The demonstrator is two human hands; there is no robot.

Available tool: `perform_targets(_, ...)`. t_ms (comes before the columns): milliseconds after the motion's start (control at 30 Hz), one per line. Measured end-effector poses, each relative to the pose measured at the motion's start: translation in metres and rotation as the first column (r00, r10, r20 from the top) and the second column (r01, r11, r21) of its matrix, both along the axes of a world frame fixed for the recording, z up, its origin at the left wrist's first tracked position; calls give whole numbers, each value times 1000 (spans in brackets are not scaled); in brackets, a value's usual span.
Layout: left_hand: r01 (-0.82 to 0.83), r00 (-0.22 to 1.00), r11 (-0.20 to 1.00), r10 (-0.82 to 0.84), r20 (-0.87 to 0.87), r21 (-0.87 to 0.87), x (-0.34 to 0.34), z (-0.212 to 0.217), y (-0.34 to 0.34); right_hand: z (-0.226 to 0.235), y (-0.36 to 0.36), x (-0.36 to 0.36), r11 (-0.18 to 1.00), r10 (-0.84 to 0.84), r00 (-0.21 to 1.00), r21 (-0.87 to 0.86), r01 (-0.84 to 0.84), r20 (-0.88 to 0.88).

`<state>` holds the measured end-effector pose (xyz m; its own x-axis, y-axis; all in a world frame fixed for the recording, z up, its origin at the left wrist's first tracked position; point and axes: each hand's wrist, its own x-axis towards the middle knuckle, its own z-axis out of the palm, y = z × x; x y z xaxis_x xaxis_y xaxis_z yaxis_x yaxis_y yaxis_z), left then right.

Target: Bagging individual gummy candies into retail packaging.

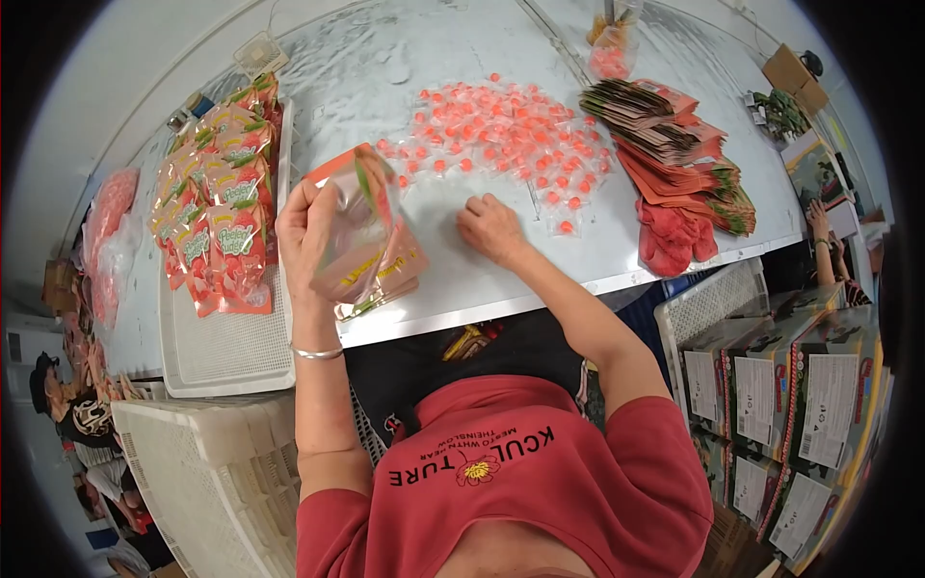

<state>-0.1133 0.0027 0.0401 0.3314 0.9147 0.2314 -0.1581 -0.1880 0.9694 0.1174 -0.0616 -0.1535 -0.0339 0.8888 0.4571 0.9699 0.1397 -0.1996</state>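
Note:
My left hand (pixel 310 234) grips a pink and green foil pouch (pixel 371 252) by its side, above the table's near edge. The pouch's mouth gapes toward the right. My right hand (pixel 491 229) rests low over the tabletop (pixel 438 207) with its fingers curled in; whatever they may hold is hidden. Just beyond it spreads a pile of small clear-wrapped pink-red candies (pixel 511 135). To the right lies a fanned stack of flat pouches (pixel 665 144). Filled pouches (pixel 226 197) are heaped at the left.
The filled pouches lie on a white plastic tray (pixel 226 347) left of me, above stacked crates (pixel 207 472). A red cloth (pixel 674 239) sits at the table's right edge. Printed cartons (pixel 761 395) are piled at the lower right. Another person's hand (pixel 819 220) shows far right.

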Motion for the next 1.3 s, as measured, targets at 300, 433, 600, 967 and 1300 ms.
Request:
perform_targets(300, 52, 906, 931, 109, -410, 363, 78, -27, -13, 195, 7, -1, 915, 392, -510, 379, 136, -766)
perform_targets(433, -14, 942, 944, 123, -313, 330, 99, -54, -1, 195, 19, -24, 958, 232, 397, 278, 63, -888)
perform_targets(600, -59, 998, 998, 60, 18, -15, 108, -54, 4, 156, 6, -25, 881, 198, 956, 467, -76, -217)
perform_targets(967, -155, 945, 848, 277, -176, 507, 137, -27, -19, 199, 39, 1, 951, -175, 832, 129, 281, -526)
perform_targets(1300, -9, 1000, 999, 9, -3, -54, 106, -41, 26, 212, 8, 15, 889, 392, 750, 9, -458, -533)
